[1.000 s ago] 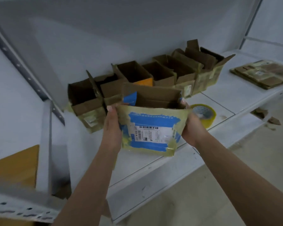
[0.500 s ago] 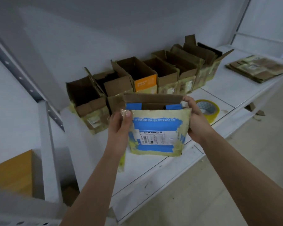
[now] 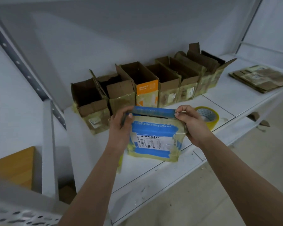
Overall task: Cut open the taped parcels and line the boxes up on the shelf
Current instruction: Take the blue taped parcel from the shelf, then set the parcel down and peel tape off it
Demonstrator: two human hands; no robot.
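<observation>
left hand (image 3: 121, 128) and right hand (image 3: 189, 123) pinch the top flap of a blue parcel (image 3: 153, 139) near the shelf (image 3: 235, 98) front edge. its barcode label is too blurred to read. opened boxes (image 3: 137, 88) line the back edge.

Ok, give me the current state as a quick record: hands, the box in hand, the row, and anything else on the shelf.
left hand: grips the blue box's left top corner
right hand: pinches the top flap at its right end
blue box: upright at the shelf's front, label facing the camera, flap folded over the top
row of opened boxes: lined along the back wall, tops open
tape roll: lying flat, right of the blue box
flattened cardboard: stacked at far right
shelf: white
</observation>
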